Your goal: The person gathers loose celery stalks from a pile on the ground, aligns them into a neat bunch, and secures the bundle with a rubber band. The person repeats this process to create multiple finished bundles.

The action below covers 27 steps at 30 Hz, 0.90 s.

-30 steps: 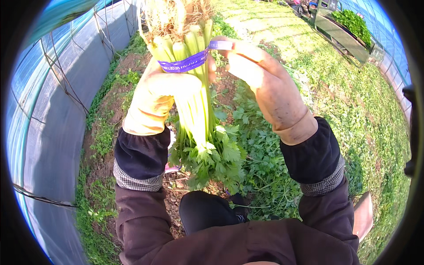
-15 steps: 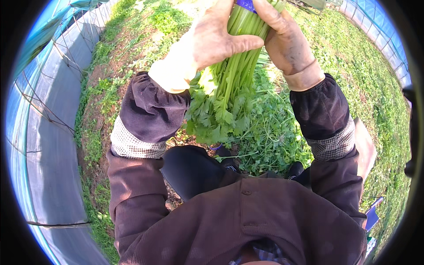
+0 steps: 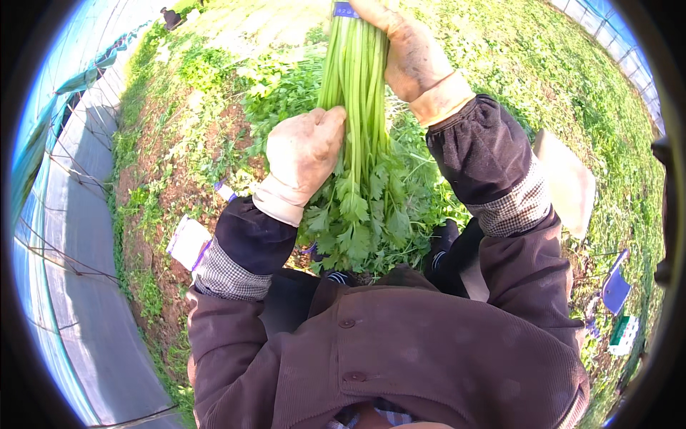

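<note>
A bunch of green celery (image 3: 355, 93) hangs leaves-down in front of me, with a purple band (image 3: 346, 10) around its stalks near the top edge of the view. My right hand (image 3: 421, 61), in a pale, soil-stained glove, grips the bunch from the right, close to the band; some of its fingers are hidden behind the stalks. Lower on the left side, my left hand (image 3: 307, 154) is closed in a similar glove, its curled fingers against the outer stalks. The celery's leafy ends (image 3: 364, 214) spread out below both hands, toward my feet.
Loose greens (image 3: 286, 100) lie on the ground beyond the bunch. A white packet (image 3: 189, 243) is by my left sleeve. At right are a pale panel (image 3: 568, 179), a blue-purple flat piece (image 3: 616, 286) and a green-and-white box (image 3: 623, 334). Plastic sheeting (image 3: 78, 243) walls the left.
My left hand has come down from the upper stalks and closed lower along their left side. The bunch and my right hand have shifted left in view, and the bunch hangs straighter.
</note>
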Motion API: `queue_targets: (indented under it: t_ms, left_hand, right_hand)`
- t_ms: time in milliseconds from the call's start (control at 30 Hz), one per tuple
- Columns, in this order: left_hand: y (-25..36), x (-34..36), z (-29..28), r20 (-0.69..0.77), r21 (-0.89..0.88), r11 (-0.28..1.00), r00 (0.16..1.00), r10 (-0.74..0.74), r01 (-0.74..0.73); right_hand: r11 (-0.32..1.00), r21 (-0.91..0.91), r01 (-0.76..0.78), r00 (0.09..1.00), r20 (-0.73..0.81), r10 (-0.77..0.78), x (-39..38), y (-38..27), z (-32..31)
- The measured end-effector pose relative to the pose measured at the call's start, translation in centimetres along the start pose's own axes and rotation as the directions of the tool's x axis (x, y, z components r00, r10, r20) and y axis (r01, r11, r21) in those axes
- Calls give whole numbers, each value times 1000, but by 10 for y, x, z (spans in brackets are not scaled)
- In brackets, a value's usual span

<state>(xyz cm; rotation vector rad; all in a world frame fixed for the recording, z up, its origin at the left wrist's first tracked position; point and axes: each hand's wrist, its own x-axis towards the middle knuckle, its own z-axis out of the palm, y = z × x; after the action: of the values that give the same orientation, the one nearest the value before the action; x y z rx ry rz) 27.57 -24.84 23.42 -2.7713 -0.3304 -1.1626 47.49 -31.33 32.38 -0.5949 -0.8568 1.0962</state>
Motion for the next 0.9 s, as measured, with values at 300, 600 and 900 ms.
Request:
queue_targets:
  t_ms: [300,600,900]
  left_hand:
    - [40,-44,100,601,-565,400,692,-400,721]
    - [100,9,237,721,-601,49,568,-397,798]
    - [110,-41,315,753,-650,175,658,13,740]
  right_hand:
    - [943,-333,-11,999,-33,0,-63,15,-103]
    - [909,-344,-235,899,-433,69,-78,71,-208]
    - [807,-220,-548,702,-645,302,-71,51,-378]
